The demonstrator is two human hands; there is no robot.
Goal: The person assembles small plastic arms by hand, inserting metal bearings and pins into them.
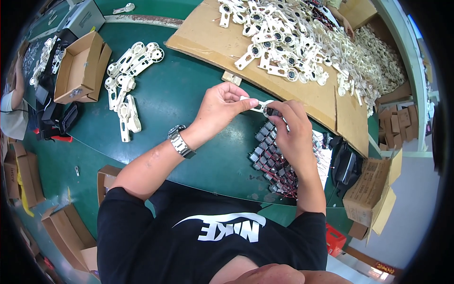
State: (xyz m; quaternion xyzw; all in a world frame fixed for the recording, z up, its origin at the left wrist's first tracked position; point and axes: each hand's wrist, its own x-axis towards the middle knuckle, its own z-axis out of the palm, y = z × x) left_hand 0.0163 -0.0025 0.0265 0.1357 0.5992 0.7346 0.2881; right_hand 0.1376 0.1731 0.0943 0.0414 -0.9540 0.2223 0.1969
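Above the green table (165, 99), my left hand (218, 105) pinches one end of a white plastic housing (257, 106) between thumb and fingers. My right hand (293, 128) is closed at the housing's round end, gripping a small dark part (271, 111) that touches it; its exact kind is partly hidden by the fingers. Just below my right hand lie rows of small grey motors (270, 163) with red and black wires. Several white housings (125, 113) rest on the table to the left of my left hand.
A large cardboard sheet (203, 35) at the far right bears a big heap of white housings (283, 42). An open cardboard box (71, 71) stands at the left. A black object (346, 163) sits right of the motors. Other people's arms (20, 80) show at the edges.
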